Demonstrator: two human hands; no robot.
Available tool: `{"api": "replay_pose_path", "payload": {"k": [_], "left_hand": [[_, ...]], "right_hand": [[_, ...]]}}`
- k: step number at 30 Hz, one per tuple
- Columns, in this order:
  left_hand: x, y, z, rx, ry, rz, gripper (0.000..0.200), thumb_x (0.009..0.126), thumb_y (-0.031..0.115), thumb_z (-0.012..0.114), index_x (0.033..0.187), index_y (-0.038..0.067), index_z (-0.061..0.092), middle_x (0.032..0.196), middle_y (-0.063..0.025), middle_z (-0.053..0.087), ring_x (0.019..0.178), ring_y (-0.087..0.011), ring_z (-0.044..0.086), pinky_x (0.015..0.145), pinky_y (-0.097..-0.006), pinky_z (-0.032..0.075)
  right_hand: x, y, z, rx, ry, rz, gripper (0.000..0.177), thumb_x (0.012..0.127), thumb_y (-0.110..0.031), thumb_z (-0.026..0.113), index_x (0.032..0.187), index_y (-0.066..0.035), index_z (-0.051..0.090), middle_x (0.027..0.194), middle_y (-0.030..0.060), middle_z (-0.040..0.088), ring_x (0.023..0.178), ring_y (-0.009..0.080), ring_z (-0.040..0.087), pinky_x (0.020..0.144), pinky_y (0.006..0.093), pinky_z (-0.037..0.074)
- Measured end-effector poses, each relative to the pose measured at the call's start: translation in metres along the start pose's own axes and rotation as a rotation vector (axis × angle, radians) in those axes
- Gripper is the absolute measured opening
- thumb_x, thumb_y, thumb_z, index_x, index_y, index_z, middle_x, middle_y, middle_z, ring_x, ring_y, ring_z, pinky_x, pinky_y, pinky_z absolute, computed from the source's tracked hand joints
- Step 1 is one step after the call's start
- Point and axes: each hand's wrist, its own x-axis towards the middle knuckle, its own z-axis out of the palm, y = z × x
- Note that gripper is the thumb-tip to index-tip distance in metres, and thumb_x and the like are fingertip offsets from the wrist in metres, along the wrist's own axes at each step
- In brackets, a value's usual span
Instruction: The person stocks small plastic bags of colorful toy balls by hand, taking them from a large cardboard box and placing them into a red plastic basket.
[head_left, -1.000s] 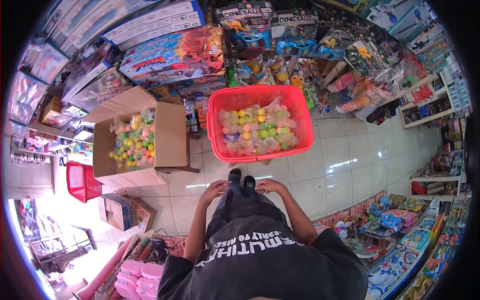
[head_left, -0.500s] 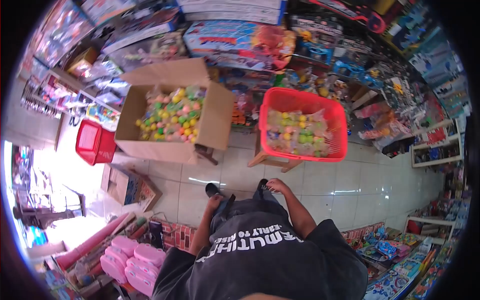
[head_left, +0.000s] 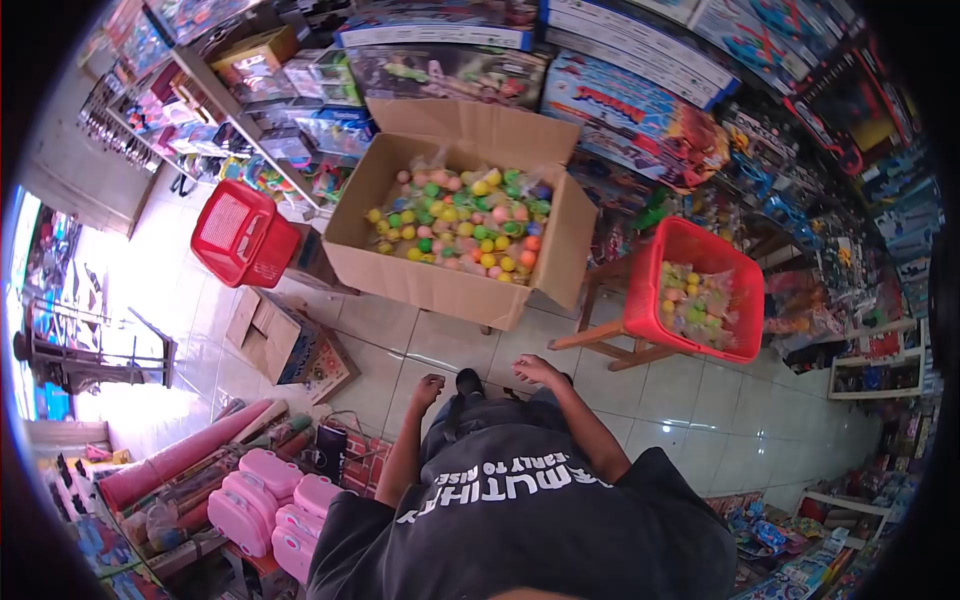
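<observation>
My left hand (head_left: 428, 390) hangs in front of my body above the tiled floor, its fingers curled in and nothing visible in them. Over on the right, my right hand (head_left: 538, 370) is held low with loosely bent fingers slightly apart, touching nothing. Ahead of both hands stands a large open cardboard box (head_left: 430, 283) with its flaps up. Inside it lie many small coloured balls (head_left: 470, 220) in clear plastic bags. To the right, a red plastic basket (head_left: 745, 330) sits on a wooden stool (head_left: 590, 335) and holds more bagged balls (head_left: 695, 300).
A second red basket (head_left: 235, 235) is left of the box. Below it on the floor lies a smaller cardboard carton (head_left: 290, 340). Pink cases (head_left: 245, 505) and rolled sheets (head_left: 190, 455) are at lower left. Boxed toys (head_left: 640, 115) line the back.
The view has turned left, so the box and both baskets appear further right. Both my hands have risen slightly in the picture, still away from the box and baskets.
</observation>
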Motion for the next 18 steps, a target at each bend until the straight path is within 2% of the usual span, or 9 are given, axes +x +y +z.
{"api": "replay_pose_path", "payload": {"k": [3, 6, 8, 9, 11, 12, 14, 16, 18], "left_hand": [[-0.005, -0.011, -0.018, -0.097, 0.042, -0.041, 0.032, 0.08, 0.031, 0.057, 0.098, 0.005, 0.061, 0.078, -0.004, 0.06, 0.064, -0.012, 0.054, 0.05, -0.0255, 0.042], [-0.015, -0.028, -0.029, -0.234, 0.124, -0.222, 0.032, 0.08, 0.031, 0.059, 0.098, 0.005, 0.061, 0.077, -0.0052, 0.06, 0.066, -0.0119, 0.054, 0.054, -0.028, 0.044], [-0.003, -0.052, -0.037, 0.069, 0.046, -0.025, 0.032, 0.081, 0.03, 0.058, 0.098, 0.004, 0.06, 0.077, -0.0089, 0.061, 0.071, -0.015, 0.057, 0.061, -0.0297, 0.046], [-0.002, -0.05, -0.04, 0.064, 0.051, -0.029, 0.032, 0.081, 0.03, 0.058, 0.098, 0.004, 0.06, 0.077, -0.0089, 0.061, 0.071, -0.015, 0.057, 0.061, -0.0297, 0.046], [-0.001, -0.03, -0.047, 0.141, 0.16, 0.308, 0.031, 0.082, 0.028, 0.057, 0.099, 0.002, 0.059, 0.079, -0.0127, 0.062, 0.077, -0.0192, 0.06, 0.067, -0.0314, 0.047], [-0.009, 0.0, -0.053, 0.123, 0.165, 0.337, 0.029, 0.084, 0.026, 0.055, 0.1, 0.002, 0.059, 0.082, -0.0141, 0.063, 0.081, -0.0235, 0.061, 0.071, -0.0326, 0.047], [-0.01, 0.042, -0.063, 0.126, 0.272, 0.412, 0.025, 0.085, 0.022, 0.054, 0.1, 0.002, 0.059, 0.083, -0.0137, 0.063, 0.08, -0.0233, 0.061, 0.07, -0.0322, 0.047], [-0.014, 0.091, -0.079, 0.142, 0.284, 0.463, 0.024, 0.088, 0.02, 0.052, 0.102, 0.001, 0.057, 0.088, -0.0135, 0.064, 0.083, -0.021, 0.062, 0.073, -0.0306, 0.048], [-0.019, 0.147, -0.091, 0.122, 0.302, 0.513, 0.021, 0.087, 0.016, 0.052, 0.101, 0.001, 0.058, 0.086, -0.0135, 0.063, 0.079, -0.0209, 0.061, 0.069, -0.0296, 0.047]], "right_hand": [[0.008, -0.035, 0.019, -0.066, -0.125, -0.059, 0.028, 0.085, -0.03, 0.055, 0.102, -0.008, 0.055, 0.087, 0.0012, 0.059, 0.076, 0.0111, 0.057, 0.062, 0.0256, 0.045], [0.02, -0.064, 0.033, -0.161, -0.211, -0.11, 0.029, 0.085, -0.032, 0.055, 0.102, -0.008, 0.056, 0.087, 0.0005, 0.058, 0.076, 0.0096, 0.055, 0.061, 0.0253, 0.045], [0.007, -0.098, 0.035, -0.221, -0.249, -0.2, 0.031, 0.085, -0.033, 0.055, 0.103, -0.008, 0.056, 0.086, 0.0002, 0.058, 0.077, 0.0092, 0.055, 0.06, 0.0255, 0.045], [0.002, -0.112, 0.036, -0.27, -0.283, -0.289, 0.032, 0.085, -0.034, 0.055, 0.103, -0.008, 0.055, 0.086, 0.0, 0.058, 0.077, 0.0088, 0.054, 0.06, 0.0257, 0.044], [0.007, -0.13, 0.036, -0.304, -0.307, -0.316, 0.031, 0.086, -0.034, 0.053, 0.104, -0.008, 0.055, 0.087, -0.0004, 0.057, 0.079, 0.0087, 0.053, 0.063, 0.0257, 0.045], [0.006, -0.142, 0.035, -0.27, -0.322, -0.347, 0.031, 0.087, -0.033, 0.053, 0.105, -0.008, 0.055, 0.089, -0.0002, 0.057, 0.081, 0.0091, 0.054, 0.066, 0.0256, 0.045], [-0.005, -0.174, 0.033, -0.233, -0.35, -0.372, 0.03, 0.088, -0.032, 0.052, 0.106, -0.008, 0.054, 0.092, 0.0, 0.057, 0.083, 0.0096, 0.054, 0.068, 0.0256, 0.045], [-0.028, -0.219, 0.027, 0.131, -0.347, -0.369, 0.032, 0.088, -0.032, 0.052, 0.109, -0.008, 0.053, 0.098, 0.0017, 0.057, 0.089, 0.0108, 0.056, 0.073, 0.0264, 0.046], [-0.028, -0.25, 0.014, 0.221, -0.323, -0.435, 0.032, 0.089, -0.032, 0.052, 0.11, -0.007, 0.052, 0.099, 0.0028, 0.057, 0.091, 0.0115, 0.056, 0.074, 0.0266, 0.047]]}}
